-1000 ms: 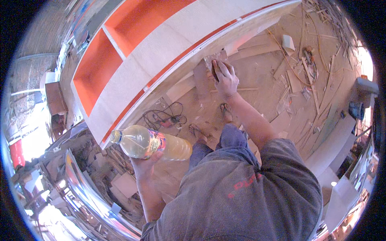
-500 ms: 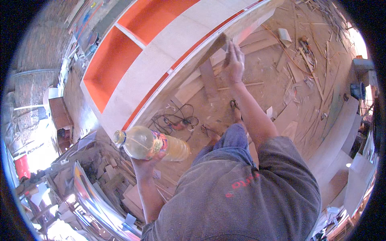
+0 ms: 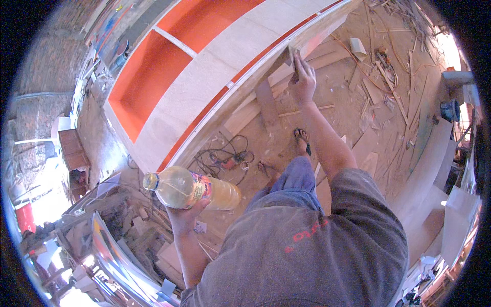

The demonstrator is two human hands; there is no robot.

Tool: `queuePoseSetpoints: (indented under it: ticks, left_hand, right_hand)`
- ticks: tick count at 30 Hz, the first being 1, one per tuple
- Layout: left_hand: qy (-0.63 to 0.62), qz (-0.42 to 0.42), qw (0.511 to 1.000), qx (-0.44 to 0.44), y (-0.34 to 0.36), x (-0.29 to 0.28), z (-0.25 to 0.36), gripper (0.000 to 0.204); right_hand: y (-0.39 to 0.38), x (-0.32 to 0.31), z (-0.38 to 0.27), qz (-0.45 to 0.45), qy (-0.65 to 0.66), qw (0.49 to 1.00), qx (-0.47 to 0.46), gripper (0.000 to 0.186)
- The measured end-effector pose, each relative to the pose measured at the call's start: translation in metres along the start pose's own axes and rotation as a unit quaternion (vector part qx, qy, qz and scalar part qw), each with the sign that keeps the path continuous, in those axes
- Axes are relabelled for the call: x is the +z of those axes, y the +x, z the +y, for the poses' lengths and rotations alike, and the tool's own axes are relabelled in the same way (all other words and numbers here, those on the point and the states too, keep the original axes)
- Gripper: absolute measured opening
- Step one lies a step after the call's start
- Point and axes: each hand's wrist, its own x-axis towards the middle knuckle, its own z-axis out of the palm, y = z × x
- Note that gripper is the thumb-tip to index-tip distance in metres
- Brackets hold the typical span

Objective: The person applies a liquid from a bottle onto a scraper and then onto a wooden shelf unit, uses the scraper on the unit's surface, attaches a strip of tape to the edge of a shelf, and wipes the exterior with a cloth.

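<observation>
My left hand grips a large plastic bottle of pale yellow liquid, tilted nearly horizontal, its mouth toward the left. My right hand is closed on a small dark piece, mostly hidden by the fingers, up at the long outer side of a pale wooden cabinet; whether it touches the panel I cannot tell. The cabinet's upper face has orange compartments, a white divider and a narrow red strip along the edge nearest me.
Tangled cables with a red tool lie by my sandalled feet. Boards, offcuts and an orange cable litter the floor at right. A bucket stands far right. Scrap wood is piled lower left; a brown box is at left.
My right hand moved slightly up and right along the cabinet's side. The bottle in my left hand sank a little. The view shifted, and my right foot shows more.
</observation>
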Motion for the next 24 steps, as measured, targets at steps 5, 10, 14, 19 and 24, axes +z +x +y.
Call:
queuePoseSetpoints:
  ticks: [5, 10, 14, 19, 24]
  left_hand:
    - [0.006, -0.001, 1.0, -0.025, 0.001, -0.003, 0.002, 0.091]
    - [0.011, 0.002, 0.999, -0.035, -0.001, -0.008, 0.004, 0.092]
    - [0.012, -0.001, 1.0, -0.023, -0.003, -0.016, 0.004, 0.094]
    - [-0.001, 0.02, 1.0, -0.018, -0.014, -0.036, -0.002, 0.095]
    - [0.018, -0.005, 1.0, 0.001, -0.015, -0.046, -0.009, 0.093]
  right_hand:
    - [-0.053, 0.01, -0.002, -0.096, -0.022, 0.995, -0.025, 0.071]
    - [-0.077, 0.005, 0.012, -0.204, -0.069, 0.976, -0.037, 0.061]
    - [-0.081, -0.008, 0.014, -0.244, -0.064, 0.968, -0.008, 0.055]
    - [-0.039, -0.019, -0.093, -0.043, 0.102, 0.977, 0.185, 0.054]
    - [-0.053, 0.021, -0.095, -0.017, 0.012, 0.995, 0.099, 0.066]
